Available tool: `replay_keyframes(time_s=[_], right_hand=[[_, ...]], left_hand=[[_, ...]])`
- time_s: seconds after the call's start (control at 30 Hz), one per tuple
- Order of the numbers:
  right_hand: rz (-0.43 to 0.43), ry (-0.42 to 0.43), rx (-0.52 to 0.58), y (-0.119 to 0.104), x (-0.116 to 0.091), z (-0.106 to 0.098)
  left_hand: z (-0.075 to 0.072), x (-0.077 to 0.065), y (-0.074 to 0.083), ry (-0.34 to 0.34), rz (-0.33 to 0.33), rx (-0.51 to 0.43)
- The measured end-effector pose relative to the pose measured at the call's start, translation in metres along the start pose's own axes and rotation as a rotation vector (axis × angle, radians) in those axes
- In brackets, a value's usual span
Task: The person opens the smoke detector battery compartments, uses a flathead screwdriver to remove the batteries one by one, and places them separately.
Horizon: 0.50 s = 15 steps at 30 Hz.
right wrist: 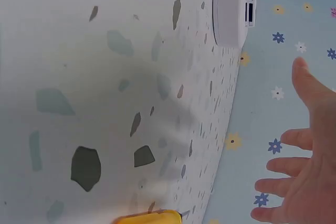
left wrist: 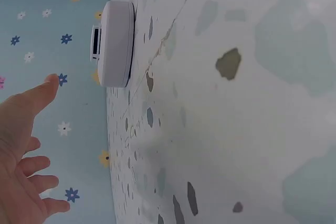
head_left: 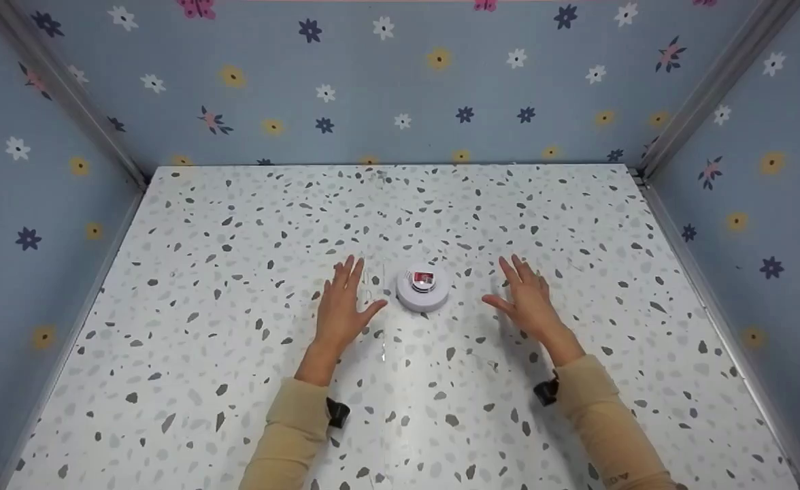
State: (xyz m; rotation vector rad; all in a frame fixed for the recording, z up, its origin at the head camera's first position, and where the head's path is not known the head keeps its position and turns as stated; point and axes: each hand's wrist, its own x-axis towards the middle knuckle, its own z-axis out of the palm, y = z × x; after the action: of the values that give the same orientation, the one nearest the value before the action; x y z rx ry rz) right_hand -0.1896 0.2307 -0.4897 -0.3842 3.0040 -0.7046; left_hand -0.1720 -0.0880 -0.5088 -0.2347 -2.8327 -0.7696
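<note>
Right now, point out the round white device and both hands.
Round white device (head_left: 422,286), head view: raised centre.
Left hand (head_left: 340,307), head view: back of the hand.
Right hand (head_left: 531,307), head view: back of the hand.

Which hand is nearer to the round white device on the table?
Left. The left hand is just left of the round white device, across a narrow gap; the right hand is to its right, across a wider gap.

The red label (head_left: 424,278) on the white device (head_left: 422,301) is unreadably small.
</note>
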Motion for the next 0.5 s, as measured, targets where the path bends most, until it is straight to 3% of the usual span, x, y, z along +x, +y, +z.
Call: replay_keyframes(time_s=[0.3, 0.5], right_hand=[[-0.069, 0.109, 0.082, -0.002, 0.006, 0.013], [-0.043, 0.082, 0.181, -0.004, 0.013, 0.02]], left_hand=[[0.01, 0.003, 0.004, -0.014, -0.012, -0.161], [0.018, 0.008, 0.004, -0.069, -0.031, -0.319]])
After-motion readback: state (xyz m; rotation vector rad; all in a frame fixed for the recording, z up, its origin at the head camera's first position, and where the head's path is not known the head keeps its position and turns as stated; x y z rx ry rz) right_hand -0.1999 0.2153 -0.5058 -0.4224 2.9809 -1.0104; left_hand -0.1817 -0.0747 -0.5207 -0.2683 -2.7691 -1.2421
